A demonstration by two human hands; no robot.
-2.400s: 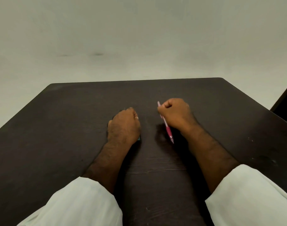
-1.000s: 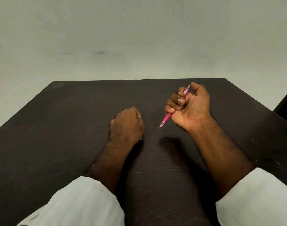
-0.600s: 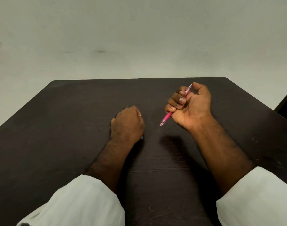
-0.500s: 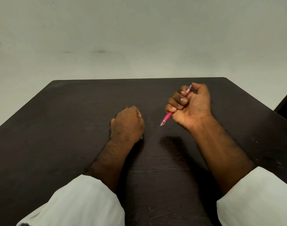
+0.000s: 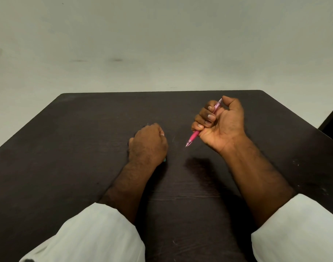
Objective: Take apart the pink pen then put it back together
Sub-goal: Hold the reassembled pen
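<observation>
Right hand fists the slim pink plastic pen, so unscrewing could slip. Left hand beside it: curled, contents unclear.

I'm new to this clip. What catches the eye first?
The pink pen, bright against the dark table, sits in the right hand right of centre, above the tabletop, tip pointing down-left. The left hand rests curled on the table at centre, a teal sliver showing beneath it.
</observation>
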